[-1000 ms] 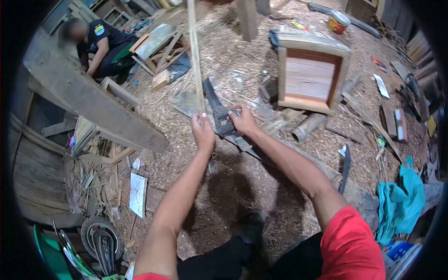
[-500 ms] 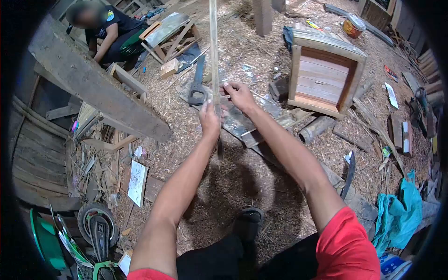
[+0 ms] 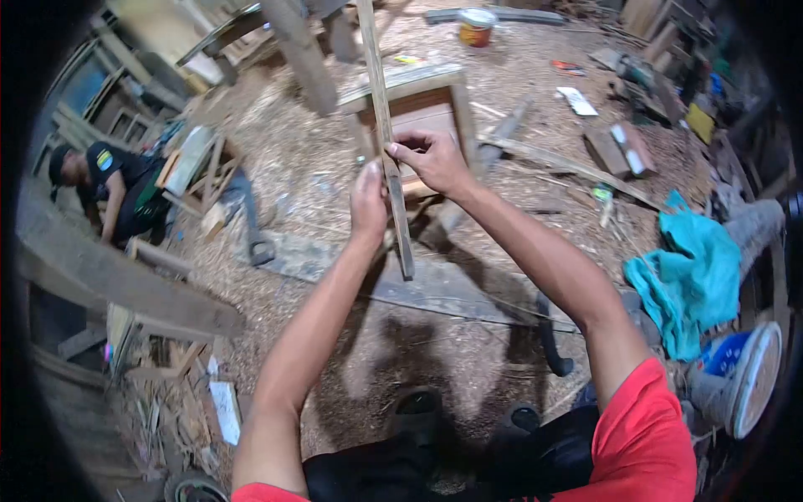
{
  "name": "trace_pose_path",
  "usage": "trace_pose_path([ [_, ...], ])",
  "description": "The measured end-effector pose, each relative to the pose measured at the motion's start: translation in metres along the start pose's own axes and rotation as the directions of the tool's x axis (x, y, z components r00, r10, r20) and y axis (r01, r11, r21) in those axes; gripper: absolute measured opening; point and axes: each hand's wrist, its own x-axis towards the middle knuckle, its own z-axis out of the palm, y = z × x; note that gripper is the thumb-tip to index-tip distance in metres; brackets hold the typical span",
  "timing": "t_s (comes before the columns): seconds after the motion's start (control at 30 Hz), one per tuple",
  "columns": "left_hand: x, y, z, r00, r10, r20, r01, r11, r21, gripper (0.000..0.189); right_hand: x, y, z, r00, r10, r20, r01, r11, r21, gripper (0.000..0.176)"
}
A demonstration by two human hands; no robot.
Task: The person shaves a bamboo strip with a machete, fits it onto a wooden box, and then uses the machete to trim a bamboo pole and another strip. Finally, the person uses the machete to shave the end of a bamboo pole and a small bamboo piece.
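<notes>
A long, narrow wooden strip point(image 3: 375, 75) stands nearly upright in front of me, leaning slightly, its lower end above the floor. My right hand point(image 3: 435, 163) pinches it between thumb and curled fingers. Just to the left and a little lower, my left hand point(image 3: 368, 205) is closed against the strip, its fingertips partly hidden behind the wood. Beyond both hands is a wooden box-like frame point(image 3: 401, 82) with a panelled inside, partly covered by the strip and my right hand. A handsaw point(image 3: 261, 249) lies on the floor to the left.
A long board point(image 3: 452, 289) crosses the shavings-covered floor before my feet. Another person point(image 3: 117, 188) crouches at left beside a wooden piece, behind a slanted beam point(image 3: 125, 276). At right are a teal cloth point(image 3: 694, 276), a white bucket point(image 3: 744, 381) and wood scraps; a paint can point(image 3: 477, 29) stands farther back.
My view has swung to the right and I stand nearer the box frame, which now lies behind my hands. Both hands still hold the strip, now tilted more to the left at its top.
</notes>
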Motion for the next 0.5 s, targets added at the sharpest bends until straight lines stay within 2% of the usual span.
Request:
trace_pose_path([
  [0.07,0.025,-0.003,0.040,0.980,0.194,-0.031,-0.195,0.980,-0.032,0.048,-0.017,-0.015,-0.039,0.999,-0.025,-0.033,0.023,0.996,-0.082,0.024],
  [0.1,0.036,0.006,0.056,0.978,0.201,0.054,-0.198,0.979,-0.049,0.052,-0.031,-0.036,-0.059,0.998,0.049,-0.039,-0.057,0.965,-0.255,0.026],
  [0.13,0.043,0.020,0.076,0.969,0.204,0.139,-0.196,0.978,-0.068,0.056,-0.042,-0.048,-0.075,0.997,0.063,-0.048,-0.073,0.961,-0.267,0.025],
  [0.2,0.039,0.048,0.120,0.935,0.151,0.320,-0.046,0.948,-0.316,0.056,-0.070,-0.059,-0.097,0.991,0.110,-0.076,-0.127,0.953,-0.275,0.025],
  [0.23,0.031,0.055,0.140,0.916,-0.024,0.402,0.192,0.903,-0.384,0.055,-0.082,-0.053,-0.108,0.997,0.033,-0.067,-0.057,0.915,-0.398,0.025],
  [0.33,0.021,0.027,0.173,0.867,-0.073,0.493,0.169,0.974,-0.153,0.049,-0.122,-0.048,-0.126,0.985,-0.079,-0.152,-0.003,0.879,-0.477,0.025],
  [0.37,0.014,0.019,0.184,0.900,-0.005,0.435,0.098,0.977,-0.192,0.044,-0.144,-0.051,-0.130,0.971,-0.038,-0.236,-0.090,0.858,-0.506,0.028],
  [0.43,0.006,0.022,0.190,0.892,0.009,0.451,0.080,0.981,-0.176,0.043,-0.191,-0.041,-0.144,0.947,0.158,-0.280,-0.310,0.679,-0.665,0.039],
  [0.47,0.003,0.024,0.191,0.897,0.016,0.441,0.068,0.982,-0.175,0.043,-0.211,-0.042,-0.154,0.855,0.481,-0.195,-0.459,0.525,-0.717,0.046],
  [0.5,0.000,0.027,0.191,0.891,0.012,0.454,0.079,0.980,-0.181,0.042,-0.235,-0.042,-0.158,0.647,0.750,-0.136,-0.547,0.333,-0.768,0.054],
])
